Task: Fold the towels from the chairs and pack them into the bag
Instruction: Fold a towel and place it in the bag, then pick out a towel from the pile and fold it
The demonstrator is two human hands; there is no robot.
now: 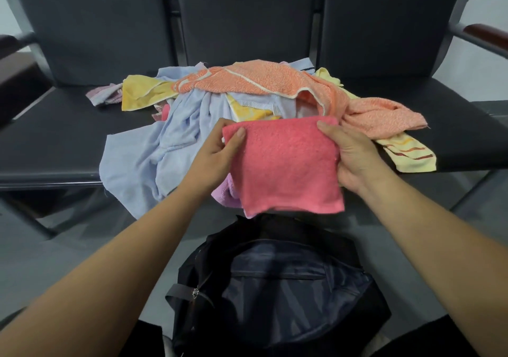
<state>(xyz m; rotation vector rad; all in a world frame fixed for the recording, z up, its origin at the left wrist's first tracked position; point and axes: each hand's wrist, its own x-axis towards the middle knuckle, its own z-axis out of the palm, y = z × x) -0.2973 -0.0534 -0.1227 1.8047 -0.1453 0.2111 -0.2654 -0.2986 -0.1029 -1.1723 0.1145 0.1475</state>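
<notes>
Chair seats (55, 136) hold the loose pile (192, 109). My left fingers (238, 134) and right fingers (328, 128) pinch the folded pink towel (286, 164) beyond the seat's front edge, over the bag (275, 288); uneven release may undo it.

Towel pile (247, 89) on chairs (55, 142); folded towel (286, 164) before it, above bag (288, 288).

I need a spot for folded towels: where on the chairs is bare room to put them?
Bare seat shows on the left chair, left of the light blue towel, and on the right chair, beyond the orange towel. Between them towels lie crowded. The open bag shows bare lining too.
</notes>
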